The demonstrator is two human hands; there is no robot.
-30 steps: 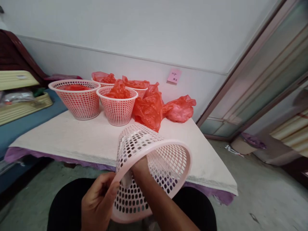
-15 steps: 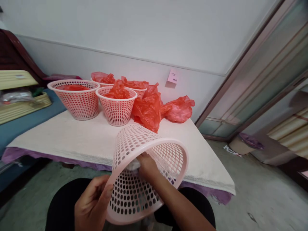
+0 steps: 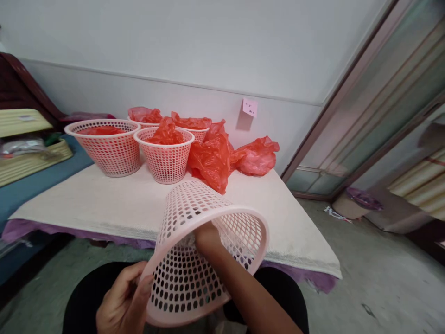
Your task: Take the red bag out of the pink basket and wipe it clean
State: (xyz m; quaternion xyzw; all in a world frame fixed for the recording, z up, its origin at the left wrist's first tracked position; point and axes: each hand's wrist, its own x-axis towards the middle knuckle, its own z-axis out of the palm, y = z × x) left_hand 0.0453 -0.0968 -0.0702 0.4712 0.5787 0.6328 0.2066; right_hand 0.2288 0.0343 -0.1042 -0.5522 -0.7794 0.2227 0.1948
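A pale pink perforated plastic basket (image 3: 189,199) is tipped on its side over my lap, its mouth facing me. My left hand (image 3: 121,299) grips its rim at the lower left, thumb outside. My right hand (image 3: 207,237) reaches through the mouth toward the inner wall. Its fingers are mostly hidden; a pale crumpled cloth (image 3: 188,240) shows faintly beside them. The basket's base rests against or just above the white-covered table (image 3: 114,199).
Behind stand a large pink basket (image 3: 116,155), a smaller basket (image 3: 167,162) and others, all with red plastic bags. Loose red bags (image 3: 210,160) lie beside them. A pink note (image 3: 250,107) is on the wall; a bin (image 3: 349,204) stands right. A yellow case (image 3: 34,162) is left.
My right hand has gone deeper into the basket, and the pale cloth is now mostly out of sight. My left hand and the basket's rim have shifted slightly left and down.
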